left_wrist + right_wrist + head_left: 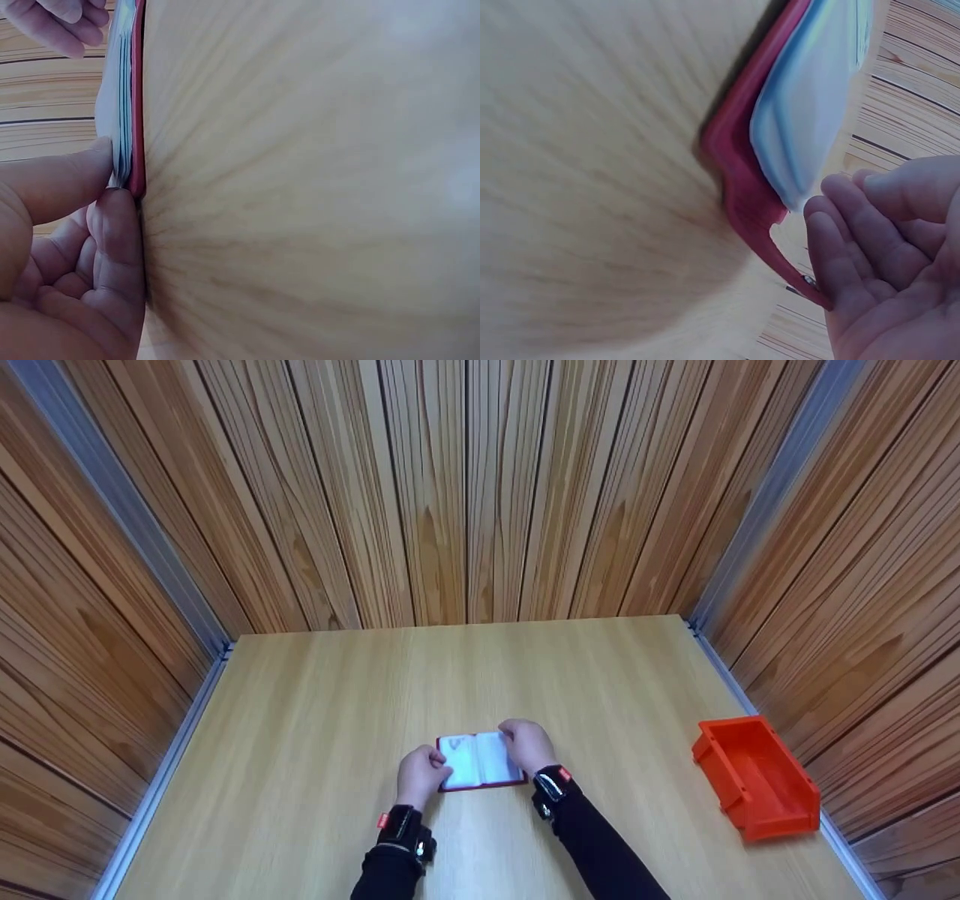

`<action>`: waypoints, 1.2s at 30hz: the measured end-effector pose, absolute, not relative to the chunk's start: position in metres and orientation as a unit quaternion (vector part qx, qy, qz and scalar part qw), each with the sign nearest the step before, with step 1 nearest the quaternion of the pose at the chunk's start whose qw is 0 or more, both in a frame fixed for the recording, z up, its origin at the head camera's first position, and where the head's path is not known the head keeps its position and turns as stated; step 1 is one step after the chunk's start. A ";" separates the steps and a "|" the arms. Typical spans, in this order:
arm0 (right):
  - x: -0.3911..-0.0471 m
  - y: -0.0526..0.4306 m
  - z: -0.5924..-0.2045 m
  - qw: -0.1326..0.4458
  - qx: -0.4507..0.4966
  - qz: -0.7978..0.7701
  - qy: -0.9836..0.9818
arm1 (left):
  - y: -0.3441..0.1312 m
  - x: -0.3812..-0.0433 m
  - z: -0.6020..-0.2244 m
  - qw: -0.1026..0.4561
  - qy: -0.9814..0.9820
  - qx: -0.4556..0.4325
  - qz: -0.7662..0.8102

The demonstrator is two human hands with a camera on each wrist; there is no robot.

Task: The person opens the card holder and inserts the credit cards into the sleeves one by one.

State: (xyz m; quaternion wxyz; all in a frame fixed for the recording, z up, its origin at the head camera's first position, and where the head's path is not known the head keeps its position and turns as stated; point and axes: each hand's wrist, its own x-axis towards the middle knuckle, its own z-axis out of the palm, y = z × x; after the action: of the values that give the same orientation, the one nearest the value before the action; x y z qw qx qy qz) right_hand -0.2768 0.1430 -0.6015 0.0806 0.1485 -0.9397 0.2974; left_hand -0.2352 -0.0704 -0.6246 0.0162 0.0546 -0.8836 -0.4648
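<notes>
Black fabric sleeves [611, 851]: lower edge of the head view.
Left hand [421, 772]: lower centre, thumb and finger pinching the left edge of a small red-covered booklet with white pages [471, 765].
Right hand [527, 748]: over the right page, fingers bent; cannot tell whether they pinch it.
Booklet: open on the pale wood-grain tabletop [337, 690], between both hands.
Orange-red plastic bin [784, 823]: lower right.
Brown plank wall [502, 495]: across the top.
</notes>
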 end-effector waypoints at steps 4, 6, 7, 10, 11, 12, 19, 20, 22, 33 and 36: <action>-0.277 0.144 -0.603 0.091 0.156 0.281 -0.942 | -0.070 -0.236 -0.624 0.008 -0.882 0.061 -0.467; -0.277 0.144 -0.605 0.093 0.157 0.274 -0.944 | -0.070 -0.236 -0.623 0.005 -0.882 0.064 -0.467; -0.278 0.144 -0.606 0.093 0.157 0.270 -0.945 | -0.070 -0.236 -0.624 0.004 -0.882 0.065 -0.466; -0.277 0.144 -0.607 0.095 0.158 0.262 -0.947 | -0.070 -0.236 -0.625 0.004 -0.883 0.065 -0.466; -0.277 0.144 -0.607 0.096 0.160 0.261 -0.947 | -0.070 -0.236 -0.625 0.005 -0.883 0.065 -0.466; -0.277 0.143 -0.608 0.099 0.163 0.260 -0.947 | -0.070 -0.236 -0.625 0.007 -0.883 0.064 -0.465; -0.274 0.141 -0.608 0.115 0.189 0.245 -0.944 | -0.070 -0.236 -0.624 0.005 -0.881 0.064 -0.468; -0.274 0.141 -0.608 0.114 0.190 0.244 -0.944 | -0.069 -0.236 -0.624 0.003 -0.881 0.066 -0.469; -0.273 0.141 -0.608 0.112 0.193 0.240 -0.945 | -0.069 -0.236 -0.624 0.000 -0.880 0.069 -0.471; -0.268 0.139 -0.607 0.115 0.218 0.193 -0.950 | -0.070 -0.235 -0.624 0.022 -0.881 0.051 -0.469; -0.266 0.138 -0.606 0.122 0.226 0.180 -0.950 | -0.070 -0.234 -0.624 0.027 -0.880 0.047 -0.472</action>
State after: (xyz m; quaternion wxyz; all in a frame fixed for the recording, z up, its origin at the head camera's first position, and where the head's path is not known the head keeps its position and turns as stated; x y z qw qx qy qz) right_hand -0.2663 0.1382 -0.6063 0.1216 0.2257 -0.9496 0.1803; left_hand -0.2342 -0.0701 -0.6241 0.0275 0.0472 -0.8799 -0.4720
